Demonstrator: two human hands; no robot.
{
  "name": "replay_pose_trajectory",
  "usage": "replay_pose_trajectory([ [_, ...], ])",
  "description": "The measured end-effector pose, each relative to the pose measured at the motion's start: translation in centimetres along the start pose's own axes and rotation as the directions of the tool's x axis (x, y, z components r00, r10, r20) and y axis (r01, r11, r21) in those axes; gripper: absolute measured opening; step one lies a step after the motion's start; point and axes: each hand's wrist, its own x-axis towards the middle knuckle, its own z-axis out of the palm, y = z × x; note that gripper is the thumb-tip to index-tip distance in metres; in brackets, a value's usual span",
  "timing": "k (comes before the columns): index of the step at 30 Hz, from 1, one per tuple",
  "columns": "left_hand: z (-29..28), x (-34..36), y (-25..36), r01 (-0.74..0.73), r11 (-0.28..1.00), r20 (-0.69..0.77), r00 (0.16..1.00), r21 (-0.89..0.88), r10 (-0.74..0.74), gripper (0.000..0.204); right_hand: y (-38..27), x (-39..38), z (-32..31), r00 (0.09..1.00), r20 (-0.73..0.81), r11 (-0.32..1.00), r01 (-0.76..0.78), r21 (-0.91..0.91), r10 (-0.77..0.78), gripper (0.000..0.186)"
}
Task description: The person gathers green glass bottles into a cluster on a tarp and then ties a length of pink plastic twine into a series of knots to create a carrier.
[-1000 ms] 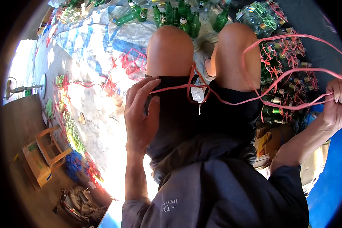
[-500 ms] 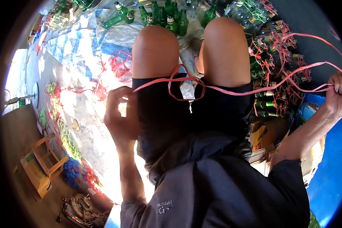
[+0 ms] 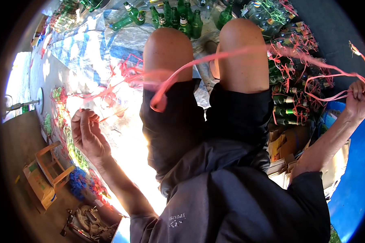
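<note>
A long pink plastic twine (image 3: 232, 53) sweeps in a blurred arc over my knees, with a loop hanging above the left thigh. At the far right, my right hand (image 3: 357, 100) is closed around a bunch of its strands, and a frayed end sticks up above the fist. Out to the left, my left hand (image 3: 90, 133) has its fingertips pinched together; a thin pink strand runs from them toward the middle. More tangled pink twine (image 3: 129, 69) lies on the ground beyond the left hand.
Green bottles (image 3: 174, 17) stand on a blue-and-white tarp (image 3: 83, 44) ahead. Twine-tied bottle bundles (image 3: 288, 77) are stacked at the right, above flattened cardboard (image 3: 280, 143) and a blue surface (image 3: 351, 162). At left are yellow-green twine (image 3: 75, 150) and a wooden stool (image 3: 52, 166).
My left hand has swung outward to the left and its fingers have come together in a pinch. The twine has lifted from my lap into an arc. My right hand has barely moved.
</note>
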Motion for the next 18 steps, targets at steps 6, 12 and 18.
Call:
replay_pose_trajectory([
  [6, -3.3, 0.8, -1.3, 0.08, 0.988, -0.076, 0.993, -0.134, -0.091, 0.004, 0.6, 0.0, -3.1, 0.999, -0.048, 0.999, -0.026, -0.024, 0.024, 0.023],
  [12, -5.5, 0.9, -2.6, 0.137, 0.976, -0.167, 0.972, -0.171, -0.165, 0.008, 1.3, 0.7, -5.8, 0.997, -0.024, 0.998, -0.069, -0.002, 0.069, 0.022],
  [18, -7.9, 2.6, -4.5, 0.159, 0.974, -0.278, 0.939, -0.164, -0.201, 0.014, 0.6, 0.5, -5.1, 0.996, -0.032, 0.996, -0.089, -0.02, 0.089, 0.021],
])
